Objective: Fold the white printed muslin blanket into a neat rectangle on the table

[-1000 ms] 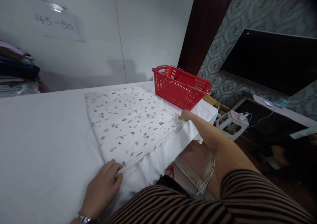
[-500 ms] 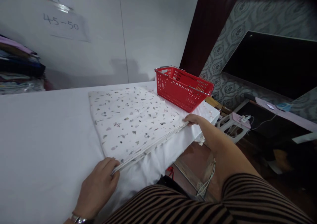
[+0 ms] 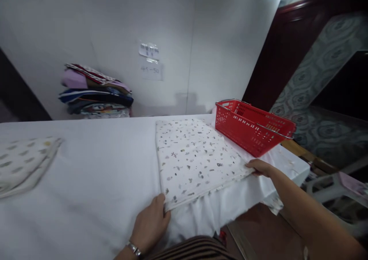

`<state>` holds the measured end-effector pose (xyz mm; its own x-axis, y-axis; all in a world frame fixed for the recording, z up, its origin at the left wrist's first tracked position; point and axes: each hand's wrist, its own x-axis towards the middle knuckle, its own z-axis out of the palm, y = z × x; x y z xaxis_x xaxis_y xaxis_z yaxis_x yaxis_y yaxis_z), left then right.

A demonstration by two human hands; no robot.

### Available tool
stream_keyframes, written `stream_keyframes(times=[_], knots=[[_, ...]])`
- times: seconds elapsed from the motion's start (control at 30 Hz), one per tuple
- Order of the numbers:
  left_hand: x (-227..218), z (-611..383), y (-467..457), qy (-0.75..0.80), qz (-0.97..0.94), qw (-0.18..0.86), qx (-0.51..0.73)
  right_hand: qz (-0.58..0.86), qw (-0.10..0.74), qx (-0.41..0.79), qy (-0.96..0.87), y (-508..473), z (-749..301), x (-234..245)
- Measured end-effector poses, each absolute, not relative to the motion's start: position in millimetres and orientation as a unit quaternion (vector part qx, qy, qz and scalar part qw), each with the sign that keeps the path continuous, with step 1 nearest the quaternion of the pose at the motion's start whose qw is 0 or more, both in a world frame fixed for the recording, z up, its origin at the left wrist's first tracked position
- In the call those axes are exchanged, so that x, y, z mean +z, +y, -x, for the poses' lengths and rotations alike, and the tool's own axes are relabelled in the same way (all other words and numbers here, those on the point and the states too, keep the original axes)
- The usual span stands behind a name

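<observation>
Two hands grip one folded white cloth with small grey print (image 3: 192,158), which lies flat at the near edge of the white-covered surface (image 3: 94,183). The left hand (image 3: 151,223) has its fingers closed on the near-left corner. The right hand (image 3: 260,167) has its fingers closed on the near-right corner. A red plastic mesh basket (image 3: 253,128) stands just beside the cloth, at its far right. A second folded printed cloth (image 3: 23,164) lies well apart, to the left.
</observation>
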<state>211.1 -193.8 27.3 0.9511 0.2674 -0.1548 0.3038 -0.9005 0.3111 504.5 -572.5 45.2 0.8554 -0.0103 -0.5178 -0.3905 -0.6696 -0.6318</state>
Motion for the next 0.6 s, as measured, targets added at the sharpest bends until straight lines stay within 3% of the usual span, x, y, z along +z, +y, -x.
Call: stream_keyframes(times=[0.17, 0.37, 0.5, 0.6], knots=[[29, -212, -189, 0.167, -0.946, 0.278, -0.028, 0.843, 0.468, 0.246, 0.099, -569, -503, 53], [26, -228, -160, 0.192, -0.795, 0.56, 0.136, 0.781, 0.604, 0.158, 0.015, -547, -498, 89], [69, -241, -134, 0.224, -0.665, 0.673, 0.235, 0.715, 0.683, 0.124, -0.081, -515, -491, 130], [124, -240, -115, 0.227, -0.613, 0.683, 0.326, 0.667, 0.728, 0.078, -0.137, -488, -479, 166]])
